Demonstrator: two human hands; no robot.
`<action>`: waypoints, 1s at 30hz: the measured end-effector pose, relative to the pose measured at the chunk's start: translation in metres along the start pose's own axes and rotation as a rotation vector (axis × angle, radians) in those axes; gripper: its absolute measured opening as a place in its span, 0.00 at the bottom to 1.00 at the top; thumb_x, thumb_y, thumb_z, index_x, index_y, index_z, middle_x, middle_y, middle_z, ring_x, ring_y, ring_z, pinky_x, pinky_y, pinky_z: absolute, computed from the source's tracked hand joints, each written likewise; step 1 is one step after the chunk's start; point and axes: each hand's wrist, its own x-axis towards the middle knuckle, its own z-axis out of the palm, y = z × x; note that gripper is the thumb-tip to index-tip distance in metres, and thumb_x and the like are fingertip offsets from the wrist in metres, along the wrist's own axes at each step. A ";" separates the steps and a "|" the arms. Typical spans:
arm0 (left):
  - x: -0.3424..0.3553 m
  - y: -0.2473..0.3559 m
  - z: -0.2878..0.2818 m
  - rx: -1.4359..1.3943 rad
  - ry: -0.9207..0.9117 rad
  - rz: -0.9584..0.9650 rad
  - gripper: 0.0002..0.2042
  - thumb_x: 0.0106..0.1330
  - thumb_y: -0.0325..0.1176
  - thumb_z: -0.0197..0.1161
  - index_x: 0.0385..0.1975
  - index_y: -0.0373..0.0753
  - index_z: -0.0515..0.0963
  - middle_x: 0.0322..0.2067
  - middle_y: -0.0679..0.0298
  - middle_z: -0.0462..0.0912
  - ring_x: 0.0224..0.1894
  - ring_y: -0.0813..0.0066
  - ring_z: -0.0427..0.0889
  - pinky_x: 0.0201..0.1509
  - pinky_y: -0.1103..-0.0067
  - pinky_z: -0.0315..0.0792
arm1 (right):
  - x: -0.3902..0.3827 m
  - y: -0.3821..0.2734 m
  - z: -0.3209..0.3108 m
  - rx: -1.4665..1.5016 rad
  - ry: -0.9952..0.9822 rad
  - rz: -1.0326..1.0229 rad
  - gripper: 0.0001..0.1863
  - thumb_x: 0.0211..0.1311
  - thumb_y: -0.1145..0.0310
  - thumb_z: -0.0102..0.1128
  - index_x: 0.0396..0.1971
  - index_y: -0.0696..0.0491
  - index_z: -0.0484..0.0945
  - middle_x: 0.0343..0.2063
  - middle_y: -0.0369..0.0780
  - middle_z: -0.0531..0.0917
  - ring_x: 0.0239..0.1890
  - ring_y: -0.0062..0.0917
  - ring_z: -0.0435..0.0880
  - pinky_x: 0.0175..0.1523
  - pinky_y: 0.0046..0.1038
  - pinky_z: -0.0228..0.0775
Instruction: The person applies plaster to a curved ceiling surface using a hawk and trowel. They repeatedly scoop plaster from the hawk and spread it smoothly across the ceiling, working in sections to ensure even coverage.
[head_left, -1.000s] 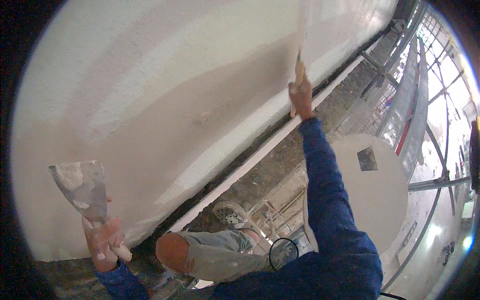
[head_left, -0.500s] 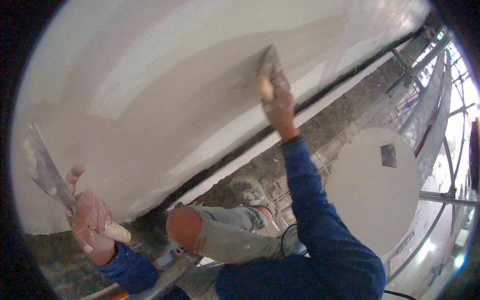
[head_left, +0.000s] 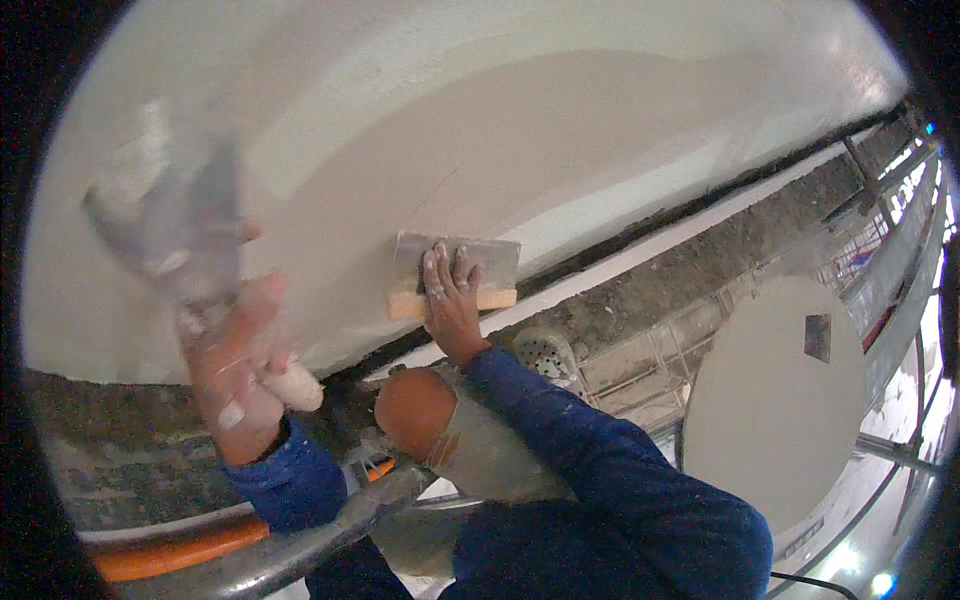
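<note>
My right hand (head_left: 453, 300) is closed on a wide scraper (head_left: 500, 262). Its thin metal blade lies against the wall (head_left: 560, 130), and a pale wooden strip forms the near edge. Fingers spread over the blade press it to the beige, damp-looking coat. At the left, my left hand (head_left: 235, 365) grips the pale handle of a putty knife (head_left: 205, 215). That knife's broad blade points up in front of the wall, smeared by motion, with whitish plaster on it. Plaster specks both hands.
A dark gap and a white ledge (head_left: 680, 225) run along the wall's lower edge. A grey metal rail (head_left: 270, 555) and an orange bar (head_left: 185, 548) cross at the lower left. My knee (head_left: 415, 412) is close below. Scaffold bars and a round pale panel (head_left: 770, 400) stand right.
My right hand has swept down and left along the wall, turning the scraper from edge-on to broadside. My left hand has shifted right and upward with the putty knife. The view has shifted too.
</note>
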 end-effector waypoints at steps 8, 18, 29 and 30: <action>-0.019 -0.058 0.013 0.152 -0.263 -0.318 0.26 0.49 0.55 0.55 0.26 0.32 0.73 0.18 0.65 0.71 0.15 0.82 0.67 0.17 0.85 0.62 | -0.001 0.018 -0.136 0.474 -0.208 0.409 0.30 0.44 0.70 0.51 0.52 0.54 0.56 0.41 0.41 0.69 0.42 0.35 0.67 0.41 0.35 0.61; -0.028 -0.113 0.058 0.098 -0.791 -0.696 0.32 0.40 0.42 0.68 0.43 0.31 0.62 0.19 0.66 0.71 0.16 0.83 0.68 0.17 0.85 0.63 | -0.072 0.074 -0.197 1.327 0.311 0.257 0.17 0.49 0.69 0.53 0.41 0.58 0.68 0.33 0.39 0.74 0.36 0.23 0.72 0.40 0.25 0.65; -0.022 -0.080 0.069 0.285 -0.860 -0.852 0.26 0.37 0.29 0.64 0.40 0.30 0.65 0.24 0.62 0.73 0.17 0.80 0.71 0.18 0.84 0.66 | 0.011 0.058 -0.282 0.276 -0.461 -0.486 0.25 0.45 0.64 0.50 0.48 0.51 0.66 0.51 0.40 0.65 0.57 0.38 0.55 0.59 0.36 0.46; -0.022 -0.083 0.070 0.296 -0.884 -0.887 0.26 0.37 0.29 0.64 0.40 0.30 0.65 0.26 0.61 0.74 0.20 0.79 0.73 0.21 0.83 0.68 | 0.012 0.065 -0.285 0.214 -0.470 -0.471 0.25 0.45 0.64 0.50 0.48 0.51 0.65 0.51 0.39 0.65 0.57 0.38 0.55 0.59 0.37 0.46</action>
